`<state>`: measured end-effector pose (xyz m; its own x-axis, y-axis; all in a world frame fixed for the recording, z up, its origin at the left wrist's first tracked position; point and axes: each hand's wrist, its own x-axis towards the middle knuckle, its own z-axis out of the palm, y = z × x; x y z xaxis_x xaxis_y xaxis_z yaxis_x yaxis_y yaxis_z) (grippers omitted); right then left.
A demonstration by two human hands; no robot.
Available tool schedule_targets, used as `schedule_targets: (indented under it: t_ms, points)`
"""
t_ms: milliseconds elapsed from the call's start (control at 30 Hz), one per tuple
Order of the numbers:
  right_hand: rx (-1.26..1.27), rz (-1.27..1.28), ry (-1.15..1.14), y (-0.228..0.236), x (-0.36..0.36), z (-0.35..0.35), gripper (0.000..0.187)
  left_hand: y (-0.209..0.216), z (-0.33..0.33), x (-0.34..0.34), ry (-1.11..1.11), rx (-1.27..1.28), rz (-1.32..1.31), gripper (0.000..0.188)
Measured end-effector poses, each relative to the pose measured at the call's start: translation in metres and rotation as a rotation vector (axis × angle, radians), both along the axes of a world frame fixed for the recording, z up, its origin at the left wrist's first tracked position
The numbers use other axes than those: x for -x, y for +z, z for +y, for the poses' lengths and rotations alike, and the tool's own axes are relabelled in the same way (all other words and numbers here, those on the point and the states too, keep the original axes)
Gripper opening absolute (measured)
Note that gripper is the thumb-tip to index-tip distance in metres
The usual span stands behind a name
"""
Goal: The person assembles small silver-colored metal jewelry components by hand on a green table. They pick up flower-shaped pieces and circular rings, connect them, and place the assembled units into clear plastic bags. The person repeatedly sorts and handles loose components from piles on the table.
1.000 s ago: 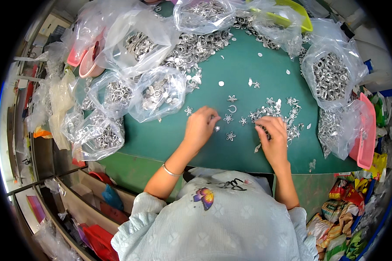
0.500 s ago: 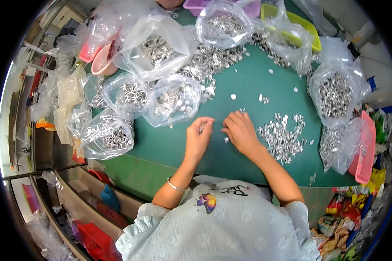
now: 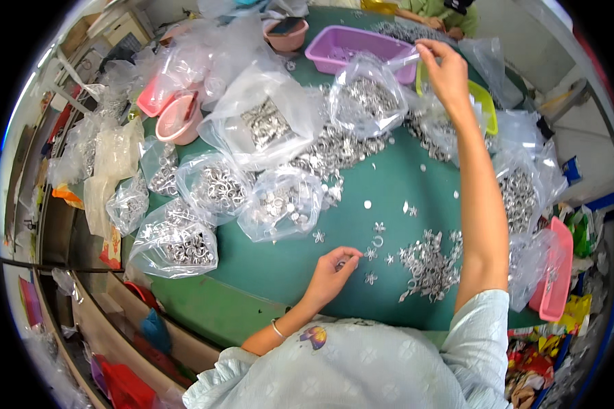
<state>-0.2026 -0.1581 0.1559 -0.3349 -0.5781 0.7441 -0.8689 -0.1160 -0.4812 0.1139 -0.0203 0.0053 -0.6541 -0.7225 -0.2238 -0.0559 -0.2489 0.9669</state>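
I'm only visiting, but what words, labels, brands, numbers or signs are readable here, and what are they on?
None is readable.
Colourful packages at lower right: any printing is too small and blurred to read.
Pale shirt: nothing legible beside the butterfly.
Clear bag by the right hand: no writing visible.

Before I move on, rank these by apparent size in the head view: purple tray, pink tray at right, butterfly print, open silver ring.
Largest to smallest, visible parts only:
1. Purple tray, partly covered
2. Pink tray, partly covered
3. Butterfly print
4. Open silver ring
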Motion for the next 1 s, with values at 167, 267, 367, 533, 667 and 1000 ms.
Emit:
schedule_targets:
  t_ms: [167, 267, 367, 533, 667, 1000]
  points:
    - [-0.412, -0.177, 0.222, -0.028, -0.035, 0.123, 0.019, -0.014, -0.010, -0.001, -0.021, 0.286, -0.113, 0.014]
    - [-0.712, -0.256, 0.336, -0.051, -0.056, 0.205, 0.016, -0.012, -0.022, 0.011, -0.102, 0.568, -0.231, 0.014]
    - [-0.909, -0.386, 0.262, -0.076, -0.074, 0.253, 0.018, -0.005, -0.030, 0.031, -0.231, 0.755, -0.350, 0.018]
    - [-0.814, -0.269, 0.032, -0.107, -0.087, 0.296, 0.021, -0.021, -0.029, 0.059, -0.239, 1.040, -0.406, 0.023]
    - [-0.677, -0.154, -0.153, -0.115, -0.097, 0.310, 0.022, -0.008, -0.037, 0.052, -0.204, 0.514, -0.277, 0.014]
    - [-0.622, 0.068, -0.075, -0.146, -0.117, 0.296, 0.019, 0.005, 0.009, 0.029, -0.352, -0.865, 0.376, 0.026]
